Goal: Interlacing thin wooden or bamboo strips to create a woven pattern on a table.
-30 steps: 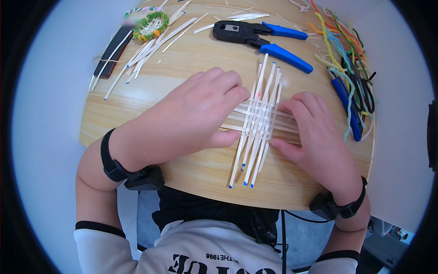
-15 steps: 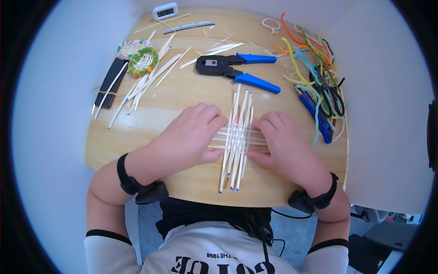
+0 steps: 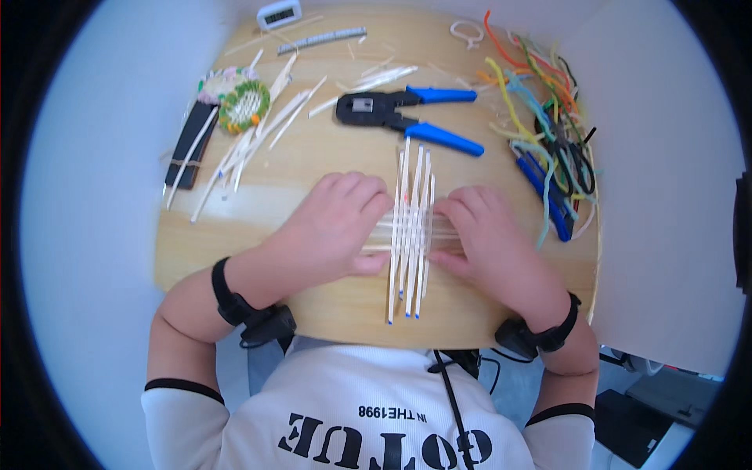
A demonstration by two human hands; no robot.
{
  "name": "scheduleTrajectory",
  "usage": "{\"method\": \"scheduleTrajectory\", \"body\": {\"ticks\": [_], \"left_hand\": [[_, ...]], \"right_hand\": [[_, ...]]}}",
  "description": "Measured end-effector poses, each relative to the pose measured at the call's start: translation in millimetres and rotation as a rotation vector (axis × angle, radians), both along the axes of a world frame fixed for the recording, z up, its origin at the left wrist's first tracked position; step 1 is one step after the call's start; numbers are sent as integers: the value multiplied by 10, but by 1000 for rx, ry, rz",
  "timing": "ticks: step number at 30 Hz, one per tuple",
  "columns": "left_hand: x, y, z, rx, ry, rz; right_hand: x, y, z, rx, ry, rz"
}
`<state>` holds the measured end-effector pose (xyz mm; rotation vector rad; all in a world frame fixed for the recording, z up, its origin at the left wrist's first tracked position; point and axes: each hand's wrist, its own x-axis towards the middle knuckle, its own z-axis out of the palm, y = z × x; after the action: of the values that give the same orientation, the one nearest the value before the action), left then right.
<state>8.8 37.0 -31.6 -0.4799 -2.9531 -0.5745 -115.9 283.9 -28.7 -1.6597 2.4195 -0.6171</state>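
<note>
A loose weave of thin pale strips (image 3: 411,235) lies on the table in front of me, its long strips running away from me and several tipped with blue. Shorter strips cross it from side to side. My left hand (image 3: 333,223) is closed on the left ends of these cross strips, thumb nearest me. Opposite it, my right hand (image 3: 493,235) grips their right ends, fingers bent and thumb at the weave's edge. Just beyond the weave lies a black crimping tool (image 3: 372,110) with blue handles spread apart.
On the left lie loose strips (image 3: 258,145), a small round green-rimmed woven piece (image 3: 244,106) and a dark flat case (image 3: 190,149). A ruler (image 3: 321,41) and white digital clock (image 3: 279,14) sit at the back. Coloured fuzzy stems (image 3: 517,102), scissors (image 3: 576,160) and a blue-handled tool (image 3: 544,192) crowd the right.
The view has shifted slightly. The near ends of the long strips have swung a little to the right, and the cross strips are blurred by motion. Both hands keep their grip.
</note>
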Motion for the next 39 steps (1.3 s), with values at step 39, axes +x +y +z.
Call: {"method": "scheduleTrajectory", "body": {"ticks": [39], "left_hand": [[-21, -46, -152, 65, 103, -9]], "right_hand": [[-49, 2, 16, -11, -36, -25]]}}
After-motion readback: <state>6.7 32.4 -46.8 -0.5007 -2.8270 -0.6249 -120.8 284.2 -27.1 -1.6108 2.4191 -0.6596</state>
